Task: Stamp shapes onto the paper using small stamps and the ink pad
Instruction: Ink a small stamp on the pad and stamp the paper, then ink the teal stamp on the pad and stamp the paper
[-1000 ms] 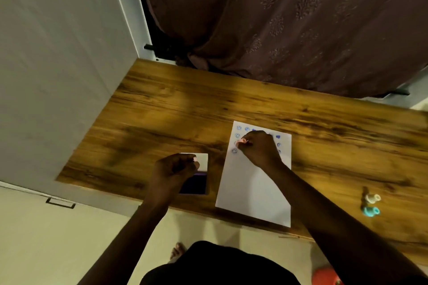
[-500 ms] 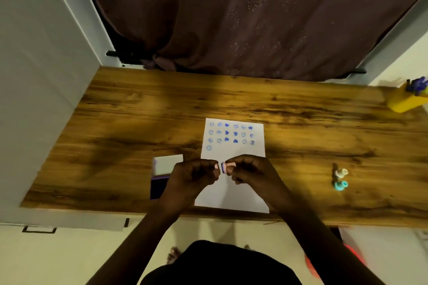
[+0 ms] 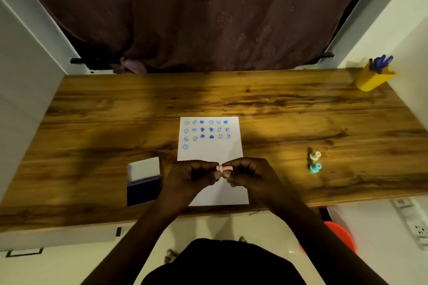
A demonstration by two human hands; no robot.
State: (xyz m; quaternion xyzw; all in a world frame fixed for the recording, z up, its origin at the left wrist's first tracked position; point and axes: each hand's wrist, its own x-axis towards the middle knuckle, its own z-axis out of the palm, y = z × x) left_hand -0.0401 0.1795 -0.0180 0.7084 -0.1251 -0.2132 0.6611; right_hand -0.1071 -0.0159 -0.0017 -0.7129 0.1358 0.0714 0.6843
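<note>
A white sheet of paper (image 3: 209, 152) lies on the wooden desk (image 3: 92, 122), its upper part covered with several blue smiley and heart prints. Above its lower half my left hand (image 3: 192, 177) and my right hand (image 3: 249, 174) meet, both pinching a small pink stamp (image 3: 222, 168) between the fingertips. The open ink pad (image 3: 144, 188), dark blue with a white lid (image 3: 144, 168) folded back, sits left of the paper beside my left wrist. Two more small stamps, a cream one (image 3: 315, 155) and a teal one (image 3: 315, 167), stand on the desk to the right.
A yellow holder (image 3: 372, 78) with blue pens stands at the desk's far right corner. A dark maroon curtain (image 3: 208, 14) hangs behind the desk. A red object (image 3: 340, 236) and a white power strip (image 3: 414, 222) lie on the floor at the right.
My right hand lifted off the printed rows and came back toward me; my left hand left the ink pad. Both now hold the pink stamp together. The camera panned right.
</note>
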